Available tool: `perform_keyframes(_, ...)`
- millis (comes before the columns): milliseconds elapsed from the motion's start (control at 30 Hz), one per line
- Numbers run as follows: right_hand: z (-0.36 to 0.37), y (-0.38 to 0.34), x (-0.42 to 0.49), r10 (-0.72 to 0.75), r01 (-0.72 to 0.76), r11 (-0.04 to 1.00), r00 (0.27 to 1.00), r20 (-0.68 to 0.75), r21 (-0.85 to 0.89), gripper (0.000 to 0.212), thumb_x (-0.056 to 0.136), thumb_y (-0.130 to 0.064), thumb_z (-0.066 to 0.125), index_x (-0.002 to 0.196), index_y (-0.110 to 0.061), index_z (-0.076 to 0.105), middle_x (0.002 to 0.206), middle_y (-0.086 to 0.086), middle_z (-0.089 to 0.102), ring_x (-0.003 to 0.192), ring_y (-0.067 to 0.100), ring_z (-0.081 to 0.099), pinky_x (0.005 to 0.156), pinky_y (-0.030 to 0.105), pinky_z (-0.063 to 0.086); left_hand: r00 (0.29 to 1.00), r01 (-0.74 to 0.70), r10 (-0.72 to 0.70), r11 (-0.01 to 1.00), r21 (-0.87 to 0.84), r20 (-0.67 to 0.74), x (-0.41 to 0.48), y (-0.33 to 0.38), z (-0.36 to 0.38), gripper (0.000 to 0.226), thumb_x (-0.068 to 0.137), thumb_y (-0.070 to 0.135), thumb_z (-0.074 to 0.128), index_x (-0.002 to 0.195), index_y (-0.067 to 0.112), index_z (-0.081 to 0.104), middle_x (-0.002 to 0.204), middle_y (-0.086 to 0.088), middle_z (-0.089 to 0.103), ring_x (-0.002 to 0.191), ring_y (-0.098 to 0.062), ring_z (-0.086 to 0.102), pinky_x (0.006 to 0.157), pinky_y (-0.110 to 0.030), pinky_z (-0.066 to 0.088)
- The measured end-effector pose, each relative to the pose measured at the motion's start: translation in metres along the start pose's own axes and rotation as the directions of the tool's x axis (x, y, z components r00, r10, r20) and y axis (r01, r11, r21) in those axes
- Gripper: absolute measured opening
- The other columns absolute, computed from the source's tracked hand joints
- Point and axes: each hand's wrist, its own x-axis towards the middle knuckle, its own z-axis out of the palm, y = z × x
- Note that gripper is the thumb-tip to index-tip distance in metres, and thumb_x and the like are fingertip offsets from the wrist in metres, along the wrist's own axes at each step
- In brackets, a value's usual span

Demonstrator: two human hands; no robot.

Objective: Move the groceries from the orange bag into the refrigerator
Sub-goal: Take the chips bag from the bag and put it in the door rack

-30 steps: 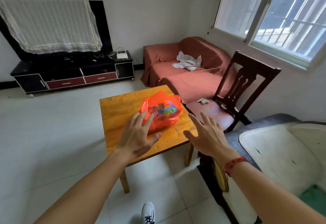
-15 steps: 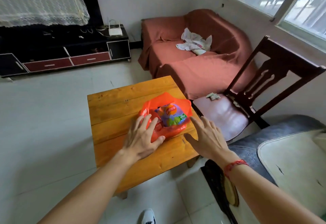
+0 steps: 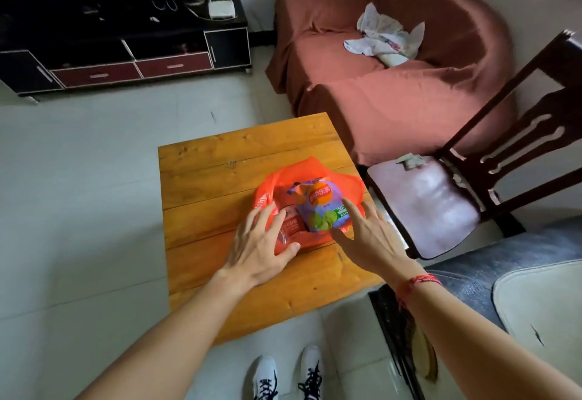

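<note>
Bare pale tiled floor (image 3: 78, 194) lies open left of the square orange-brown plank table (image 3: 220, 160). The left hand (image 3: 258, 251) rests with splayed, relaxed fingers on the near-left side of the crinkled orange plastic bag (image 3: 267, 188), which sits by the table's right edge. A purple snack packet (image 3: 321, 204) shows in the bag's mouth. The right hand (image 3: 371, 239), its fingers also spread loose, touches the bag's right side. A dark wooden chair (image 3: 504, 147) stands just beside the table's right edge.

You're in a home living room. A sofa (image 3: 393, 90) draped in a rust-red throw, with crumpled cloth (image 3: 384, 38) left on its seat, stands by the wall. Beside it, a low black TV cabinet (image 3: 126, 53) with red drawers carries a white router (image 3: 222, 9). A small wooden table (image 3: 220, 163) and a dark carved chair (image 3: 504, 147) stand on the pale tiled floor (image 3: 78, 179).
</note>
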Motion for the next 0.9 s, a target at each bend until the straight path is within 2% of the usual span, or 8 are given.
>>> perform_keyframes(167, 0.007, 0.003, 0.029, -0.009, 0.008, 1.0, 0.999, 0.04, 0.022, 0.076, 0.093, -0.063, 0.047, 0.157, -0.028, 0.023, 0.151, 0.014, 0.038, 0.133, 0.035, 0.042, 0.102, 0.045, 0.042, 0.998, 0.057, -0.056, 0.998, -0.039, 0.041, 0.031, -0.001, 0.013, 0.09, 0.077, 0.075, 0.024, 0.151, 0.025, 0.033, 0.16, -0.001, 0.026, 0.146, -0.022, 0.018, 0.116, -0.042, 0.028)
perform_keyframes(300, 0.022, 0.007, 0.062, -0.012, 0.006, 0.998, 0.995, 0.096, 0.067, 0.078, 0.092, -0.064, 0.046, 0.157, -0.029, 0.02, 0.149, 0.012, 0.041, 0.127, 0.034, 0.047, 0.097, 0.045, 0.047, 0.983, 0.171, -0.149, 0.958, -0.23, 0.107, 0.065, 0.005, 0.035, 0.089, 0.078, 0.072, 0.037, 0.151, 0.02, 0.035, 0.159, -0.003, 0.026, 0.146, -0.024, 0.022, 0.118, -0.041, 0.026)
perform_keyframes(400, 0.038, 0.01, 0.093, -0.001, -0.018, 0.992, 0.989, 0.145, 0.128, 0.077, 0.093, -0.062, 0.048, 0.157, -0.029, 0.019, 0.145, 0.013, 0.044, 0.124, 0.035, 0.05, 0.095, 0.047, 0.049, 0.966, 0.245, -0.195, 0.895, -0.373, 0.167, 0.093, 0.006, 0.056, 0.079, 0.089, 0.058, 0.054, 0.152, 0.015, 0.031, 0.158, -0.004, 0.025, 0.147, -0.024, 0.022, 0.117, -0.037, 0.023)
perform_keyframes(533, 0.059, 0.016, 0.128, 0.034, -0.072, 0.978, 0.981, 0.19, 0.197, 0.073, 0.093, -0.06, 0.05, 0.154, -0.03, 0.023, 0.135, 0.013, 0.049, 0.12, 0.035, 0.051, 0.093, 0.047, 0.049, 0.928, 0.372, -0.309, 0.802, -0.467, 0.209, 0.128, 0.005, 0.082, 0.075, 0.091, 0.054, 0.057, 0.151, 0.019, 0.032, 0.153, 0.0, 0.036, 0.141, -0.02, 0.035, 0.112, -0.036, 0.033)
perform_keyframes(600, 0.068, 0.023, 0.142, 0.067, -0.114, 0.967, 0.977, 0.204, 0.229, 0.071, 0.092, -0.061, 0.051, 0.152, -0.03, 0.027, 0.127, 0.014, 0.052, 0.118, 0.036, 0.052, 0.093, 0.048, 0.048, 0.89, 0.456, -0.364, 0.708, -0.539, 0.275, 0.144, 0.005, 0.097, 0.079, 0.088, 0.057, 0.058, 0.152, 0.02, 0.031, 0.154, 0.0, 0.037, 0.141, -0.02, 0.038, 0.114, -0.04, 0.034)
perform_keyframes(667, 0.075, 0.03, 0.152, 0.103, -0.158, 0.958, 0.968, 0.227, 0.239, 0.073, 0.092, -0.06, 0.051, 0.152, -0.025, 0.028, 0.128, 0.018, 0.052, 0.12, 0.039, 0.051, 0.096, 0.049, 0.047, 0.853, 0.521, -0.391, 0.602, -0.605, 0.346, 0.156, 0.005, 0.11, 0.082, 0.087, 0.056, 0.06, 0.154, 0.019, 0.027, 0.156, -0.001, 0.036, 0.142, -0.02, 0.037, 0.115, -0.042, 0.033)
perform_keyframes(800, 0.086, 0.044, 0.17, 0.179, -0.262, 0.926, 0.938, 0.296, 0.271, 0.073, 0.094, -0.055, 0.052, 0.152, -0.016, 0.03, 0.137, 0.024, 0.05, 0.124, 0.043, 0.051, 0.098, 0.047, 0.045, 0.814, 0.58, -0.412, 0.542, -0.609, 0.408, 0.172, 0.01, 0.13, 0.081, 0.091, 0.048, 0.061, 0.154, 0.015, 0.024, 0.158, -0.005, 0.032, 0.143, -0.023, 0.034, 0.115, -0.037, 0.03)
perform_keyframes(900, 0.095, 0.054, 0.183, 0.207, -0.309, 0.903, 0.922, 0.328, 0.297, 0.068, 0.094, -0.055, 0.052, 0.145, -0.013, 0.038, 0.132, 0.02, 0.058, 0.117, 0.04, 0.057, 0.093, 0.042, 0.047, 0.765, 0.64, -0.471, 0.483, -0.597, 0.439, 0.181, 0.011, 0.142, 0.084, 0.085, 0.057, 0.063, 0.15, 0.014, 0.032, 0.153, -0.005, 0.037, 0.139, -0.026, 0.038, 0.113, -0.038, 0.034)
